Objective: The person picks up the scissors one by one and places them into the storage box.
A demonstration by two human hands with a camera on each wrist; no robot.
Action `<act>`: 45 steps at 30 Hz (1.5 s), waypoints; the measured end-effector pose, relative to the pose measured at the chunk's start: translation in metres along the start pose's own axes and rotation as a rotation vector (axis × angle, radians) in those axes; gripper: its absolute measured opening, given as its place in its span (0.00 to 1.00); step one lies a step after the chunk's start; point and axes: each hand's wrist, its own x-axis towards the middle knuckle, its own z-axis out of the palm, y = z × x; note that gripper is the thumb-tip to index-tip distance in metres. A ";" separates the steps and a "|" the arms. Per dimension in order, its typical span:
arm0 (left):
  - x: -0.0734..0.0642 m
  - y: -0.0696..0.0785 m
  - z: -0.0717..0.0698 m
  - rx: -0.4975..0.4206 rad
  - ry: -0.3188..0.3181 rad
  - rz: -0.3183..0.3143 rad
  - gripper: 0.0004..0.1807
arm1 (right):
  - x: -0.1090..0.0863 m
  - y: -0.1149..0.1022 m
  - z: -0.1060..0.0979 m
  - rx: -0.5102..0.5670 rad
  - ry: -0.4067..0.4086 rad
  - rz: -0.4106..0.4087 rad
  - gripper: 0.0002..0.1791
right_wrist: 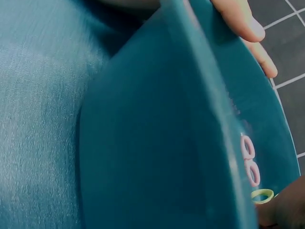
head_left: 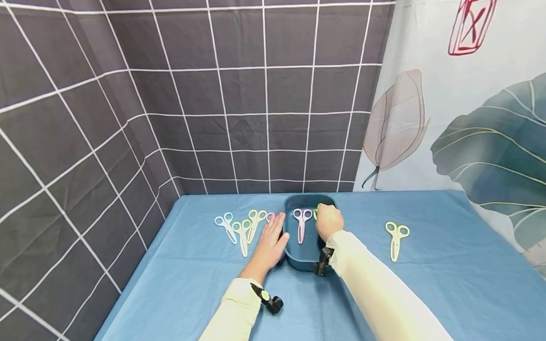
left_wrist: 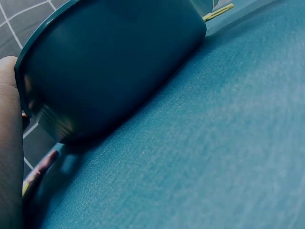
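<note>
A dark blue plastic bin stands on the table in the head view. My left hand grips its left rim, thumb over the edge and fingers along the outer wall. Inside lies a pair of pink scissors, handles toward the far end. My right hand reaches over the right rim, fingers curled round yellow-green scissors. Only part of their handles shows; the blades are hidden. In the right wrist view the yellow-green handle loop is beside the pink scissors' handles.
Left of the bin lie light blue scissors, two yellow-green pairs and a pink pair partly hidden by the left hand. Another yellow-green pair lies to the right. A tiled-pattern backdrop rises behind the blue tabletop.
</note>
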 end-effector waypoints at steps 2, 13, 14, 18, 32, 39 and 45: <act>0.000 0.000 0.000 0.004 -0.004 -0.007 0.32 | 0.000 0.000 0.002 0.003 -0.005 0.006 0.05; -0.001 0.000 0.001 0.013 -0.010 -0.018 0.32 | 0.005 -0.002 0.011 -0.043 -0.094 0.085 0.10; 0.000 -0.001 0.002 0.013 -0.008 -0.015 0.32 | 0.005 -0.002 0.011 -0.041 -0.100 0.092 0.10; 0.000 -0.001 0.002 0.022 -0.001 -0.005 0.32 | 0.005 -0.002 0.012 -0.036 -0.106 0.090 0.10; 0.000 0.002 0.000 0.020 0.000 -0.009 0.32 | 0.007 -0.003 0.018 -0.035 -0.131 0.081 0.12; 0.000 -0.001 0.002 0.016 0.003 -0.002 0.32 | 0.009 -0.003 0.009 -0.106 -0.131 0.001 0.10; 0.000 -0.002 0.003 0.051 -0.008 -0.015 0.33 | 0.015 0.004 -0.025 -0.190 -0.093 -0.194 0.08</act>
